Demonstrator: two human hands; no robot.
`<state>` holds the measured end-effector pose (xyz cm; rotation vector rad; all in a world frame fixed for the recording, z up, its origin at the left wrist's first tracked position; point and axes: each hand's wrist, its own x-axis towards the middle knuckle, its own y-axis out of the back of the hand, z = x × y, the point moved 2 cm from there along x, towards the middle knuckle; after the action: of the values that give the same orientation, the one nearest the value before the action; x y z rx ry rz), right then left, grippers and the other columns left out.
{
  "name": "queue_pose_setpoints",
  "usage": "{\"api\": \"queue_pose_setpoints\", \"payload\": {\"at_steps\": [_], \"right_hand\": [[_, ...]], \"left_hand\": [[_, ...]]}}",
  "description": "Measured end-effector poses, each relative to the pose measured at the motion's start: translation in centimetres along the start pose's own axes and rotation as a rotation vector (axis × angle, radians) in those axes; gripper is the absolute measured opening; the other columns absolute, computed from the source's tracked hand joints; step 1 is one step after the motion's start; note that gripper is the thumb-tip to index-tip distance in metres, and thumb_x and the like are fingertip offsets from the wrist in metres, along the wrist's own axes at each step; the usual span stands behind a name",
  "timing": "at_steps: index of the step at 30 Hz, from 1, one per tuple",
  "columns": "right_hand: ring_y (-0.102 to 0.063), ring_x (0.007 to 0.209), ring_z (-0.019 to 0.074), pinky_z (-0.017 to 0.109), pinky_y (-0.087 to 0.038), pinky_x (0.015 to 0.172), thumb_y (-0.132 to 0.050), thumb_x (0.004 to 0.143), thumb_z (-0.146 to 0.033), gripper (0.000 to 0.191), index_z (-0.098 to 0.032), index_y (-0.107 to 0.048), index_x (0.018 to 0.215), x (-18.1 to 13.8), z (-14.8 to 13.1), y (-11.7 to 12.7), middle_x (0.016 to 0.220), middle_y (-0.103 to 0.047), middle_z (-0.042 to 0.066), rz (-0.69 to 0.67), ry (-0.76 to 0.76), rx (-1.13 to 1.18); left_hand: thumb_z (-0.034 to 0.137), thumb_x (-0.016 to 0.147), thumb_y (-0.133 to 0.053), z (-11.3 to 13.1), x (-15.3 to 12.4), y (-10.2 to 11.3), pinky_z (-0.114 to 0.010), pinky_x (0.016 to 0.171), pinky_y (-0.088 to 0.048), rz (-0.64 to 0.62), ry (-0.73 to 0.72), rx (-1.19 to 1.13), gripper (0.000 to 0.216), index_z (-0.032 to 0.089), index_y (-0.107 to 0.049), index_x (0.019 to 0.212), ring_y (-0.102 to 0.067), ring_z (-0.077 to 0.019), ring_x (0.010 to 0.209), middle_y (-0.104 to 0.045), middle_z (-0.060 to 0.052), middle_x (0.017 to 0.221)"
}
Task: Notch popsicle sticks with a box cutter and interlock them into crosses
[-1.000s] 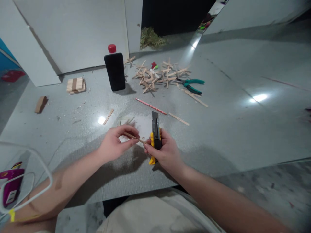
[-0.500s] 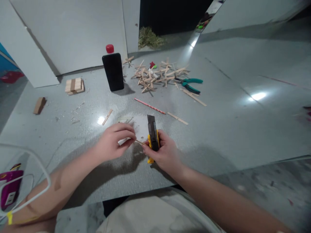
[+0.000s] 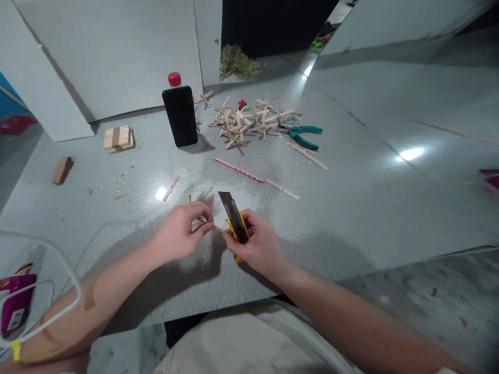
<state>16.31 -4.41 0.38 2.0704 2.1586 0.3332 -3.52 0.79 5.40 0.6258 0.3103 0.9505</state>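
While the left hand point(image 3: 180, 236) pinches a thin stick point(image 3: 218, 229), the right hand point(image 3: 255, 246) grips a utility knife point(image 3: 234, 224).

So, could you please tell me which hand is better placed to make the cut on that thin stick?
Probably the right hand: it already grips the yellow utility knife, blade out, beside the thin stick pinched by the left hand.

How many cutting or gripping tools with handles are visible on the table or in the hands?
2. A yellow utility knife is held in the right hand. Green-handled pliers lie on the table beside the pile of wooden sticks. The pile may hide others.
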Motion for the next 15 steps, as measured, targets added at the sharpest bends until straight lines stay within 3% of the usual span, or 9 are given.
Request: {"api": "queue_pose_setpoints", "payload": {"at_steps": [4, 7, 11, 15], "right_hand": [[-0.067, 0.065, 0.0168, 0.031, -0.053, 0.064, -0.077, 0.074, -0.031, 0.026, -0.025, -0.059, 0.091, 0.2, 0.5, 0.0, 0.072, -0.07, -0.002, -0.01, -0.071, 0.115], [-0.065, 0.062, 0.015, 0.029, -0.053, 0.06, -0.08, 0.072, -0.033, 0.03, -0.025, -0.057, 0.09, 0.4, 0.8, 0.2, 0.073, -0.07, -0.003, 0.027, -0.129, 0.2], [-0.063, 0.059, 0.0135, 0.028, -0.052, 0.056, -0.083, 0.073, -0.035, 0.033, -0.025, -0.056, 0.09, 0.5, 0.8, 0.5, 0.075, -0.069, -0.003, 0.039, -0.156, 0.243], [-0.065, 0.059, 0.0131, 0.028, -0.053, 0.056, -0.086, 0.074, -0.036, 0.036, -0.025, -0.056, 0.091, 0.5, 0.8, 0.5, 0.075, -0.069, -0.003, 0.036, -0.178, 0.293]], "left_hand": [[0.03, 0.097, -0.058, -1.3, 0.5, 0.1, -0.031, 0.078, -0.049, 0.085, 0.102, -0.256, 0.014, 0.02, -0.061, 0.088, -0.064, -0.0168, 0.083, -0.068, -0.002, 0.088], [0.034, 0.099, -0.056, -2.1, 0.9, 1.1, -0.031, 0.079, -0.049, 0.151, 0.159, -0.244, 0.02, 0.019, -0.064, 0.088, -0.064, -0.0168, 0.082, -0.07, -0.002, 0.086], [0.037, 0.101, -0.056, -1.8, 1.1, 1.7, -0.033, 0.08, -0.05, 0.032, 0.114, -0.107, 0.027, 0.02, -0.072, 0.086, -0.067, -0.0181, 0.081, -0.075, -0.003, 0.083], [0.032, 0.093, -0.068, -1.1, 0.9, 1.1, -0.034, 0.086, -0.056, -0.118, 0.057, -0.215, 0.016, 0.021, -0.077, 0.1, -0.074, -0.02, 0.09, -0.081, -0.005, 0.098]]}}
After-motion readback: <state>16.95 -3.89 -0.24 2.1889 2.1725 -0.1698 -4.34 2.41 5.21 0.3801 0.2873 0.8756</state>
